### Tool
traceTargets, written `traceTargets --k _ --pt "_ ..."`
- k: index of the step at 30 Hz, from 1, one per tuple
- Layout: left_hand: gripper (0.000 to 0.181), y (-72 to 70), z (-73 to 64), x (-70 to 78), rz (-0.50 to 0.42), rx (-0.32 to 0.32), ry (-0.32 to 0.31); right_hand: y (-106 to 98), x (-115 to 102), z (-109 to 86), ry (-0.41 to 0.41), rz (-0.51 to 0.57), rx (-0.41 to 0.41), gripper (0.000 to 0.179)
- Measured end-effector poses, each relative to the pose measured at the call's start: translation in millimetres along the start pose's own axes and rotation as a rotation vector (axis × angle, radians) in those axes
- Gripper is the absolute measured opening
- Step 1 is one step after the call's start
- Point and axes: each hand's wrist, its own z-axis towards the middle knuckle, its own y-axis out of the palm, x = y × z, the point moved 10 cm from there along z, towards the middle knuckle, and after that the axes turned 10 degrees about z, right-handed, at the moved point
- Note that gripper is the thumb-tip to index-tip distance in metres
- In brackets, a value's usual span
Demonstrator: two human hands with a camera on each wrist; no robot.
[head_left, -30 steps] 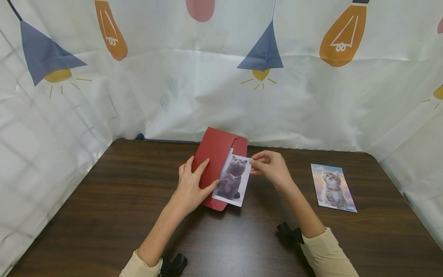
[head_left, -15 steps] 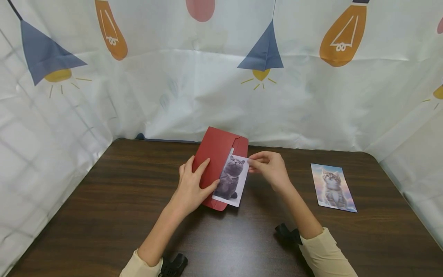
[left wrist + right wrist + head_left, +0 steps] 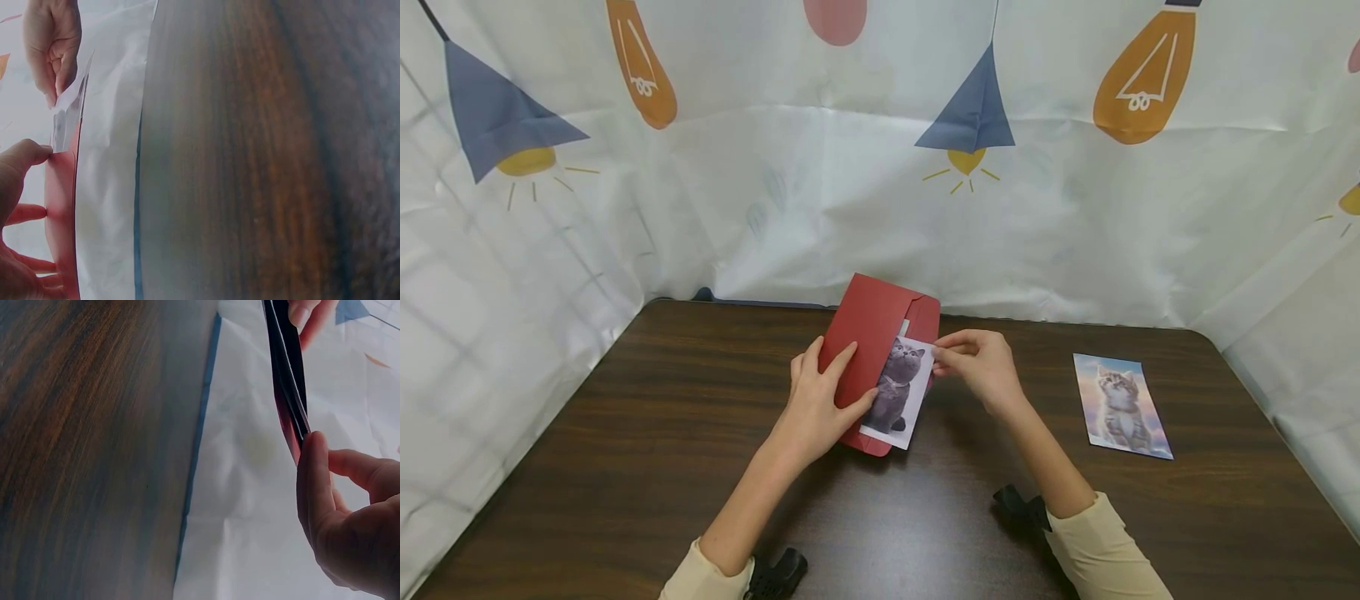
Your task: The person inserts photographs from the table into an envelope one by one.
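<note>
A red envelope slants near the table's back edge. Against it is my left hand, with the index finger and thumb spread over its front and the other fingers at its left edge. The thumb lies by the opening. Partly inside the envelope is a photo of a grey cat; its left side is hidden. My right hand pinches the photo's upper right corner between thumb and fingers. In the left wrist view the envelope and the photo appear nearly edge-on.
A second photo, of a tabby kitten on a pastel background, lies flat at the right of the dark wooden table. A white curtain with lamp prints hangs behind the back edge.
My right hand has moved slightly left, and the grey cat photo has slid further into the envelope. The left hand has stayed nearly still. The kitten photo has not moved.
</note>
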Motion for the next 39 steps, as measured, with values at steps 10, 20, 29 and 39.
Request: traceTargets --k 10,20,29,39 --pt "0.074 0.8 -0.5 1.7 0.0 -0.007 0.001 4 -1 -2.7 -0.019 -0.029 0.022 0.019" --pt "0.075 2.1 -1.0 2.3 0.002 -0.011 -0.001 11 1 -3.5 -0.041 -0.045 0.046 0.018" --pt "0.071 3.4 -0.6 3.5 0.0 -0.007 0.003 19 3 -2.8 -0.059 -0.009 0.063 0.015" --pt "0.069 4.7 -0.4 4.2 -0.002 -0.019 0.0 23 8 -2.5 -0.086 -0.002 0.076 0.015"
